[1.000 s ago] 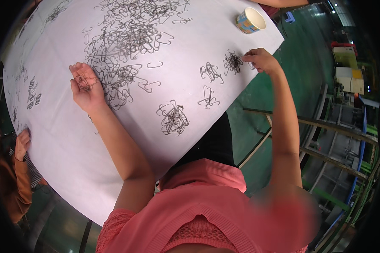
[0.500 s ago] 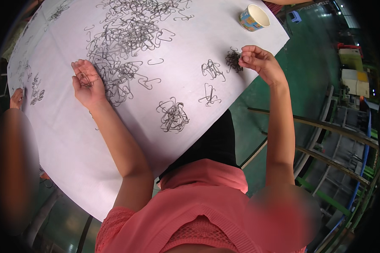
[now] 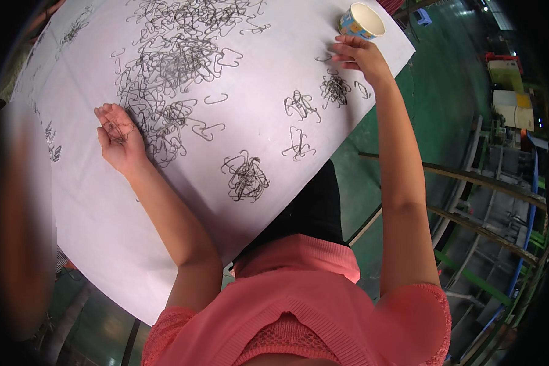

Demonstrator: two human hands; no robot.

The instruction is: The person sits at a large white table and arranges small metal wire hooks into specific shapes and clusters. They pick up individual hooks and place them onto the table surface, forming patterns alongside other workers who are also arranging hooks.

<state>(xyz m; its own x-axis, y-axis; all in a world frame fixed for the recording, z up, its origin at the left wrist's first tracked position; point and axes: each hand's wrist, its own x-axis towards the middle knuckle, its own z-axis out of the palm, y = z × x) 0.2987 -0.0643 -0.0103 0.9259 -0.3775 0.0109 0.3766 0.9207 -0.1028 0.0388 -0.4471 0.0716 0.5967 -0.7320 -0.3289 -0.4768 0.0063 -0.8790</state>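
My left hand (image 3: 121, 135), palm up with the fingers loosely curled, holds a few thin wire hooks (image 3: 117, 131). It rests by the left edge of a large spread heap of the same dark wire hooks (image 3: 177, 64) on the white table (image 3: 256, 116). At the right, my right hand (image 3: 358, 53) has its fingers apart with nothing visibly held, just in front of a paper cup (image 3: 361, 22). A single hook (image 3: 324, 58) is beside its fingertips. Below it sits a small dense pile of dark hooks (image 3: 335, 89), with a loose hook (image 3: 362, 89) to the right.
Nearer me lie a tangled hook pile (image 3: 246, 177) and two smaller groups, one larger (image 3: 301, 106) and one sparse (image 3: 299, 144). A co-worker's blurred arm (image 3: 21, 232) is at the far left. Beyond the table's right edge are a green floor (image 3: 402, 116) and metal racks (image 3: 488, 226).
My right hand has moved away from the small dense pile toward the cup, and its fingers have spread. Loose hooks now show around that pile. My left hand still holds its hooks.
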